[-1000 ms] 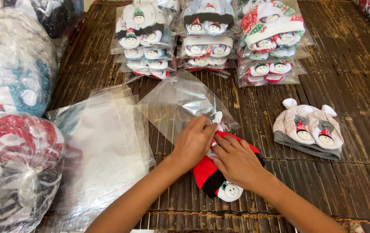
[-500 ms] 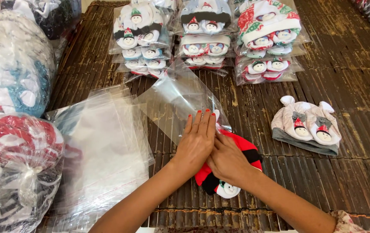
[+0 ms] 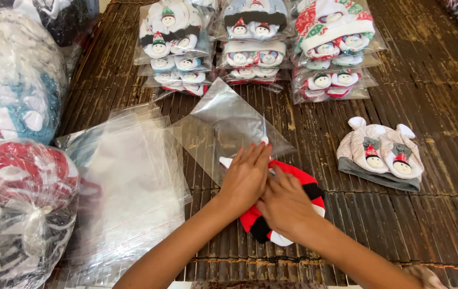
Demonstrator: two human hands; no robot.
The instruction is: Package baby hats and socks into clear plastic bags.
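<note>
Got my left hand [image 3: 246, 179] and right hand [image 3: 285, 203] both flat, fingers together, pressing on the red and black hat [image 3: 298, 182], which sits right at the mouth of the clear bag [image 3: 223, 126].

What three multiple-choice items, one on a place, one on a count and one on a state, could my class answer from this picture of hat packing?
1. Where does the loose grey hat lie?
A. right of the hands
B. on the pile of empty bags
C. inside a sack

2. How many stacks of bagged hats stand at the far edge of the mat?
A. one
B. three
C. six

3. How do the hands lie?
A. raised apart
B. both pressed flat on the red and black hat
C. each holding a bag

Key: 1 A, it lies alone on the slatted mat. 2 B, the stacks stand side by side. 3 B, the left hand and right hand overlap on it.
</note>
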